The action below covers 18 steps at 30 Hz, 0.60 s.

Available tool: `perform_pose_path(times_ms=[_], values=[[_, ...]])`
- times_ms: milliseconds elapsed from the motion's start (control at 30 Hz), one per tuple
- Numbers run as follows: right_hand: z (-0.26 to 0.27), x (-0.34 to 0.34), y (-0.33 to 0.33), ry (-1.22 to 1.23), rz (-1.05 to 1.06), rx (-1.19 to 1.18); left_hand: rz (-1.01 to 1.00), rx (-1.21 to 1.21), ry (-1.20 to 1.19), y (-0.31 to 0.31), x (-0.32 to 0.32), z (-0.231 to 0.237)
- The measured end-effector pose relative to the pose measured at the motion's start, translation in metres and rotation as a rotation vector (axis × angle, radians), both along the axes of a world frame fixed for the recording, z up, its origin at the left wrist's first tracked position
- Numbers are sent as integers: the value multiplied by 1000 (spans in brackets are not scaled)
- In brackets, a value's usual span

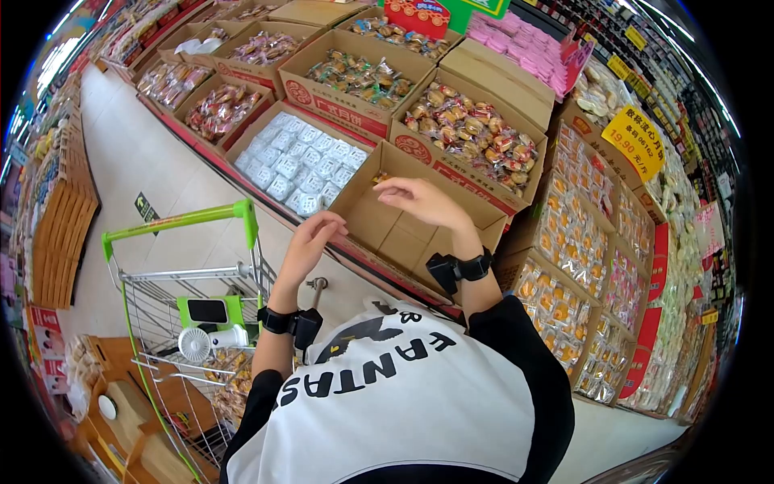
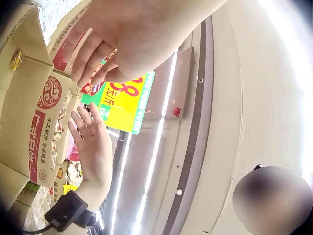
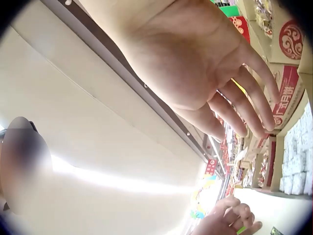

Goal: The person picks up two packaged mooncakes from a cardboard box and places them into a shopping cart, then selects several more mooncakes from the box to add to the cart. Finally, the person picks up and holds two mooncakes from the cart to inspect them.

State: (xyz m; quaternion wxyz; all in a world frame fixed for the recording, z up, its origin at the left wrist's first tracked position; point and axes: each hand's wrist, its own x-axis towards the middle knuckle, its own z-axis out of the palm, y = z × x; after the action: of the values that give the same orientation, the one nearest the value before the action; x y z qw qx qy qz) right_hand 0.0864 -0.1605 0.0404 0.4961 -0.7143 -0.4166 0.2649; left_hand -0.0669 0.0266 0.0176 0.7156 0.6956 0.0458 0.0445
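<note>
My right hand (image 1: 423, 202) is held over an open cardboard box (image 1: 395, 242), its fingers loosely extended and holding nothing. A small wrapped piece (image 2: 16, 59) lies in a corner of that box. My left hand (image 1: 310, 242) hovers by the box's near left edge, fingers relaxed and slightly bent, with nothing in them. Just beyond the left hand, white wrapped packs (image 1: 298, 157) fill a neighbouring box in rows. Both palms show bare in the wrist views, the right hand (image 3: 190, 63) large in its own.
A shopping cart (image 1: 193, 278) with a small white fan (image 1: 195, 344) and bagged goods stands at the left. Boxes of wrapped mooncakes (image 1: 476, 137) line the far side. Clear-packed goods (image 1: 572, 234) are stacked at the right, below a yellow price sign (image 1: 633, 143).
</note>
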Motion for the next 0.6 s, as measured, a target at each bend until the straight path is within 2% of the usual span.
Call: perform_pose_path(times_ms=[367, 433, 600], values=[[-29, 66, -55, 98, -358, 138, -128, 43, 9, -10, 74, 1], [-34, 77, -57, 79, -462, 96, -139, 47, -1, -15, 90, -1], [-55, 102, -60, 135, -549, 186, -222, 60, 35, -26, 135, -11]])
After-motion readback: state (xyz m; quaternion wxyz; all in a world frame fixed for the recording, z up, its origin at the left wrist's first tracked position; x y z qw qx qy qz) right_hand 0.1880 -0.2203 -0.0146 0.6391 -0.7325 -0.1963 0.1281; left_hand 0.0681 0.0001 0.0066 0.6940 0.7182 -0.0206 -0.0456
